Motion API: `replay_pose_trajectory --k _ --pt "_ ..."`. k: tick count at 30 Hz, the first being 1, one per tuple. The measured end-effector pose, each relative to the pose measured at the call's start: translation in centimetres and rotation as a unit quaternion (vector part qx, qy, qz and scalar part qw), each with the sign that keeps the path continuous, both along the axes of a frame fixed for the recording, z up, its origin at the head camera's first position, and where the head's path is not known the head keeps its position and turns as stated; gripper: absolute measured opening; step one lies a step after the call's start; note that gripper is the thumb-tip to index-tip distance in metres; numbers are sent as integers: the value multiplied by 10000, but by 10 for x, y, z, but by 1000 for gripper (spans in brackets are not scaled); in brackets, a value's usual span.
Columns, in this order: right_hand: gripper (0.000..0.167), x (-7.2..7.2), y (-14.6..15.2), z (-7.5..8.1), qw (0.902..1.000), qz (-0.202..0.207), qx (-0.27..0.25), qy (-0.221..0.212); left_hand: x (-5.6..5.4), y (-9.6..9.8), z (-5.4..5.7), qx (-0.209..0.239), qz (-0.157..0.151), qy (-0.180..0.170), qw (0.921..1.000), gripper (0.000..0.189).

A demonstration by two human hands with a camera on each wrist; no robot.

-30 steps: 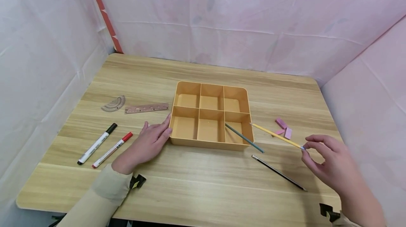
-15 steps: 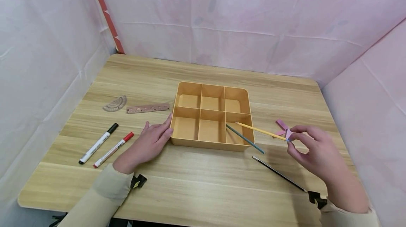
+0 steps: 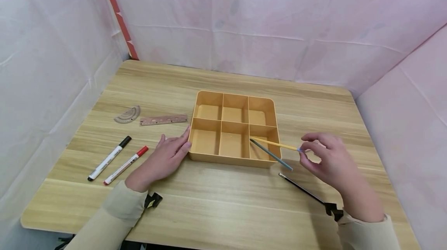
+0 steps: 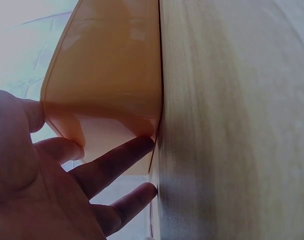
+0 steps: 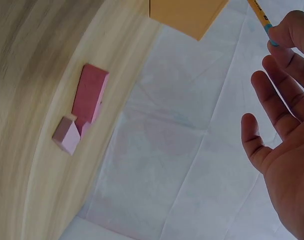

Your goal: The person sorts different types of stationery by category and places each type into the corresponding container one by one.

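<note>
"Where's the yellow pencil (image 3: 288, 147)?"
"Right of centre, end pinched by the nearer right hand (image 3: 330, 162), pointing left over the compartment tray (image 3: 230, 160)."
"And the left hand (image 3: 167, 155)?"
"Fingers extended against the tray's left side."

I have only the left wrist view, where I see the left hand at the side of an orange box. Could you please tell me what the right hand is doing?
Observer: The right hand pinches a yellow pencil by its blue end.
Operator: Thank you. And the orange box, how is it made inside? I can see only its outer wall.
Observer: It is divided into six compartments, two rows of three.
Operator: I understand. Is there some object which comes out over its edge?
Observer: Yes, a teal pencil lies across the near right compartment of the head view, one end jutting out past the near edge.
</note>
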State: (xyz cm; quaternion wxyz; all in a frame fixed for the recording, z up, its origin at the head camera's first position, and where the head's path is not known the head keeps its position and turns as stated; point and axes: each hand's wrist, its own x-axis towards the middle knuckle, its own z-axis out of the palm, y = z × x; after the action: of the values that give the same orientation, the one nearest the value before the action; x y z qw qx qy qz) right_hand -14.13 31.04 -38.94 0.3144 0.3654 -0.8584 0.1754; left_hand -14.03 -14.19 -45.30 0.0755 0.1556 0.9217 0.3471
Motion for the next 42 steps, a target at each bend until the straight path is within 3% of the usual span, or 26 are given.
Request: replay_pose_trajectory --k 17,42 --pt "44 -4 -10 -8 9994 319 -82 -141 0 0 -1 -7 -28 17 10000 59" --pt "46 3 -1 -13 9996 175 -143 -144 1 1 -1 -47 35 46 10000 59"
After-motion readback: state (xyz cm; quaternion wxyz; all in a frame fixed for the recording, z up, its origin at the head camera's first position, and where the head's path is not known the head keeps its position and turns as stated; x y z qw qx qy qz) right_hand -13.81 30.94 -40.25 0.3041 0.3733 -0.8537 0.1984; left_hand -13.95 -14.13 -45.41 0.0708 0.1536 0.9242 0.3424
